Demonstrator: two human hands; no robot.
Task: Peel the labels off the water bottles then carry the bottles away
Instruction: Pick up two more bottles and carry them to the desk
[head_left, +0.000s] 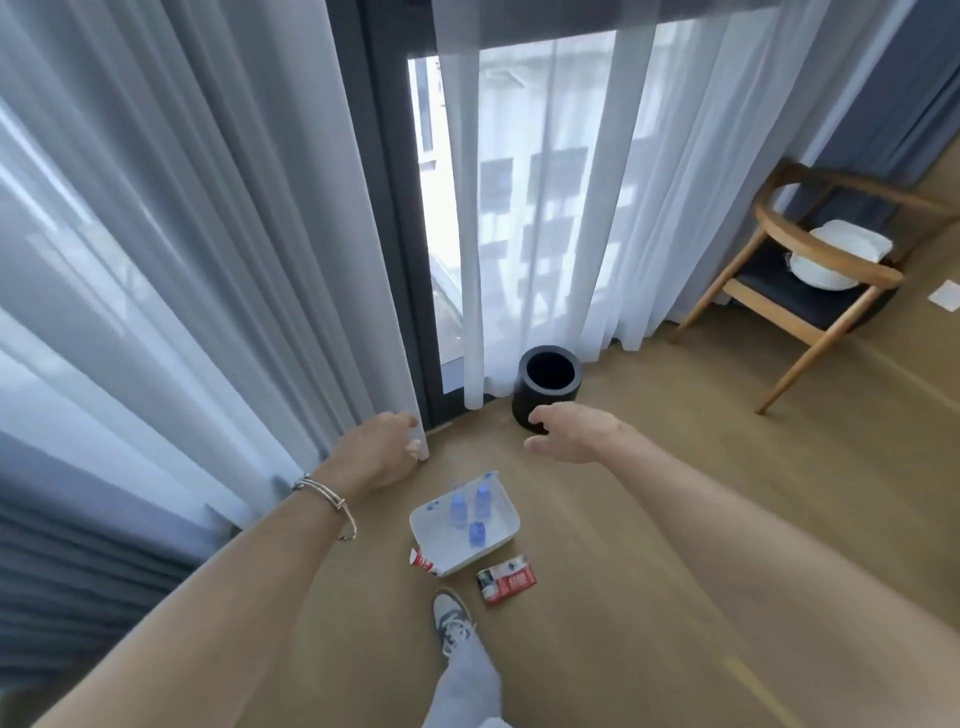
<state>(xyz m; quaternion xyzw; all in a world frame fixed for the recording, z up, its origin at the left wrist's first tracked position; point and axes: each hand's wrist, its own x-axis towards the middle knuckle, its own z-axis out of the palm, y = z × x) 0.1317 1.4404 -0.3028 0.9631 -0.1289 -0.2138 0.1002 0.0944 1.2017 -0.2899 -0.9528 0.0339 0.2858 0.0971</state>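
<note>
We could not make out the small clear plastic water bottles in detail. Three blue caps showed, two bottles stood upright and the third was too blurred to judge. We could not tell whether any label remained on them. All three sat inside the white rectangular plastic tub, which rested on the light wooden floor directly below both hands.

One red and white crumpled label lay on the floor just beside the tub's near corner. A second red scrap was partly hidden under the tub's near left edge.

The left hand, with a thin metal bracelet at the wrist, hung with fingers loosely curled and held nothing. Its fingertips were at the hem of the sheer white curtain, and we could not confirm contact.

The right hand was relaxed and empty, overlapping the lower wall of the black cylindrical waste bin. The bin's interior was too dark to read.

A grey and white sneaker stood near the tub. The wooden armchair with a dark seat, cut off at the right edge, carried folded white cloth.
</note>
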